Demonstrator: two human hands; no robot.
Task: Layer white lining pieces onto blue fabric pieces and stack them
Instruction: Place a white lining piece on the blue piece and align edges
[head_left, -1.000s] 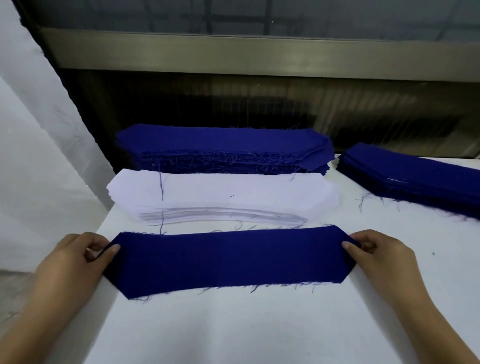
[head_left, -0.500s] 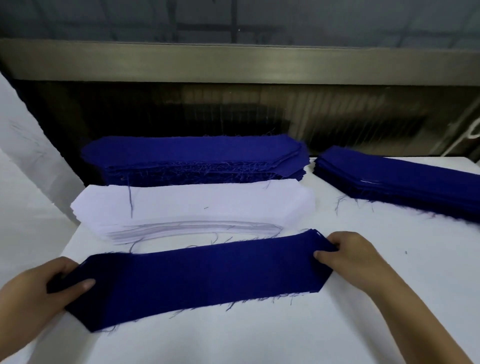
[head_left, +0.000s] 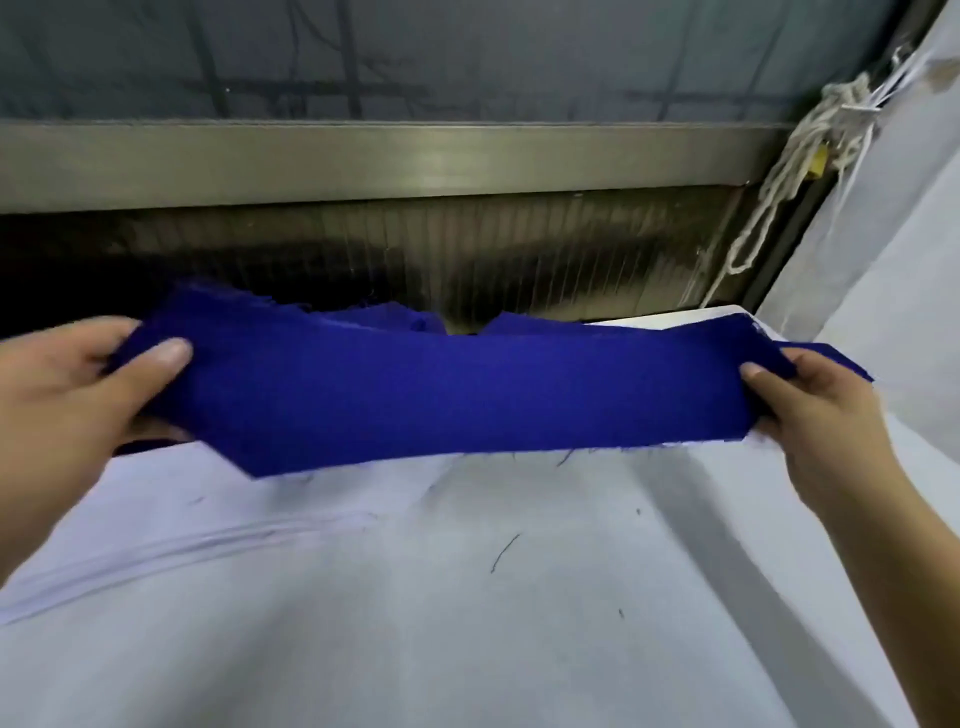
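White table (head_left: 519, 623) below a metal-framed window (head_left: 395, 156), blue fabric piece (head_left: 467, 395) lifted above it, left hand (head_left: 67, 395) and right hand (head_left: 815, 410) pinching its ends, thumbs on top, white lining stack (head_left: 208, 525) beneath.

The fabric (head_left: 467, 395) between the fingers (head_left: 166, 353) is plain deep blue. Below them the table (head_left: 519, 649) is white, flecked with dark threads (head_left: 501, 553); beyond them, a grey rail (head_left: 363, 156).

Matt blue fabric piece (head_left: 467, 400) with frayed edges, brushed metal rail (head_left: 395, 156)
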